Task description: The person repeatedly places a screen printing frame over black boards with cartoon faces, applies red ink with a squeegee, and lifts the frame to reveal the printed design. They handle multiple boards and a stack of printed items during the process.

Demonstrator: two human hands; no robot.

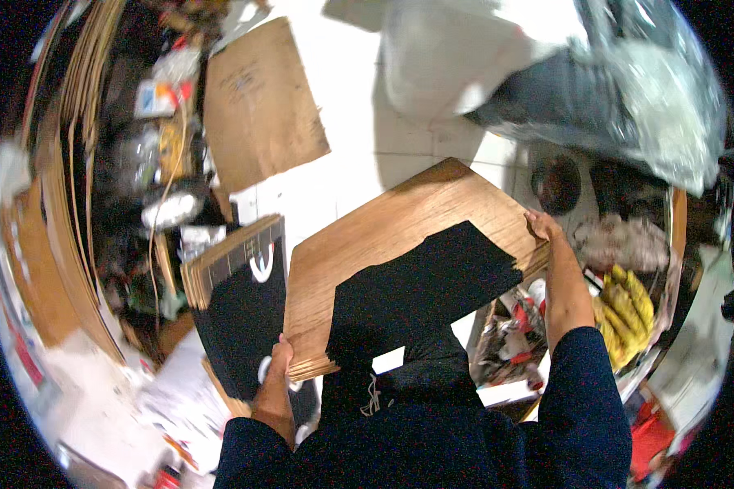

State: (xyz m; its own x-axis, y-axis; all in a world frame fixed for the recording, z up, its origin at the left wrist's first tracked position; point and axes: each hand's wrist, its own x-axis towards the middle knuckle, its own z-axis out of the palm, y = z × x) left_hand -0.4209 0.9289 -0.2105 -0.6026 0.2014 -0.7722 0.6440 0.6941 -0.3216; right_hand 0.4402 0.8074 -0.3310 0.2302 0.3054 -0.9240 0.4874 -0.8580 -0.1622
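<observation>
Wooden board (383,232) in left fingers (282,349) and right fingers (537,220).

White tiled floor (342,106), thinly jointed, spreads across the upper centre of the frame. A brown sheet (261,106) lies on it, upper left; a plastic-wrapped dark bundle (579,98), upper right, seems to rest there too.

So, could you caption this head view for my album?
Left hand and right hand holding wooden boards at opposite sides.

1 fisheye, head-worn | faces down | boards (400,213) near | floor (352,122) farther
</observation>
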